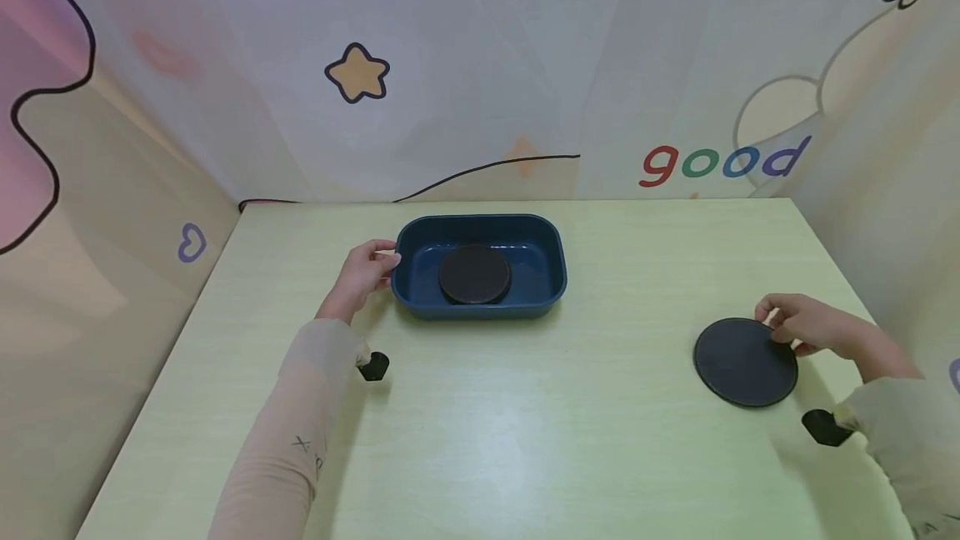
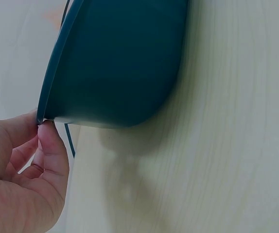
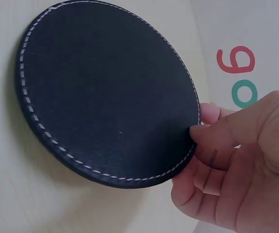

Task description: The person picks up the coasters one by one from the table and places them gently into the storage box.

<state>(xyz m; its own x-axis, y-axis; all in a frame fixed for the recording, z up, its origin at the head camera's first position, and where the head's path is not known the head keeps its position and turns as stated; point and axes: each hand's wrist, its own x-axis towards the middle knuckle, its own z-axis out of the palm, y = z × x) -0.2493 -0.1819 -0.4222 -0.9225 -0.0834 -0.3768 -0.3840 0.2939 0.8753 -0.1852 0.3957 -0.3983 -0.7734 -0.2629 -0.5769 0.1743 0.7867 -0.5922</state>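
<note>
A dark blue rectangular tray with high walls (image 1: 480, 312) stands at the back middle of the table. Its left rim is pinched between the thumb and fingers of my left hand (image 1: 367, 272); the left wrist view shows that grip on the tray's edge (image 2: 115, 63). Inside the tray lies a round black coaster (image 1: 474, 274). At the right, my right hand (image 1: 813, 325) pinches the edge of another round black coaster (image 1: 742, 365). White stitching runs round this coaster's rim (image 3: 105, 97) in the right wrist view, thumb on top and fingers beneath.
The pale wooden table (image 1: 480, 440) reaches back to a printed cloth backdrop (image 1: 480, 65) with a star and the word "good". Cloth also hangs at the left and right sides. A small black piece (image 1: 373, 367) sits at each sleeve cuff.
</note>
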